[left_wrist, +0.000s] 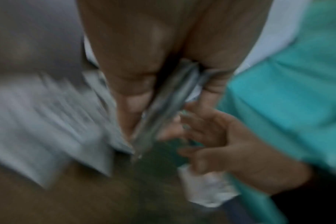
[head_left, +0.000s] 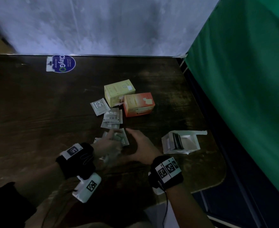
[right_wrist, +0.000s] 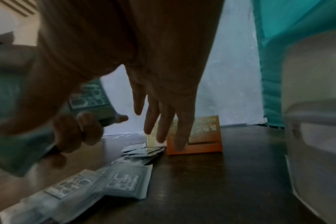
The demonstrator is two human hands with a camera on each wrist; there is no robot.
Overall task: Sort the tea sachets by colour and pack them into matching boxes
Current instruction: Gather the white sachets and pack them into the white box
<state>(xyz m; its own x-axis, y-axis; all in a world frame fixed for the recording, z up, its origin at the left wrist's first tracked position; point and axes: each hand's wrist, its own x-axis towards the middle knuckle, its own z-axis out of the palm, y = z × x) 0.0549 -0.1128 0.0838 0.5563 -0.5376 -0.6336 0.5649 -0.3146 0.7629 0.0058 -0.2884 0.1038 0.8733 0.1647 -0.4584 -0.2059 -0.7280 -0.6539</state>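
Note:
My left hand [head_left: 110, 142] grips a small stack of grey-green tea sachets [left_wrist: 163, 106] edge-on between thumb and fingers, just above the table. Close on its right, my right hand [head_left: 135, 145] is held with straight, spread fingers [right_wrist: 161, 121] that hold nothing. More grey sachets [head_left: 111, 117] lie scattered on the dark table beyond the hands, some of them near my right wrist as loose sachets [right_wrist: 123, 181]. Behind these stand a closed yellow box [head_left: 118, 92] and an orange box [head_left: 138, 104]. A white box [head_left: 180, 142] lies open to the right of my right hand.
The dark wooden table [head_left: 36, 112] ends at a pale wall at the back. A green curtain [head_left: 242, 96] hangs along its right edge. A round blue sticker [head_left: 63, 64] sits at the far left of the table top.

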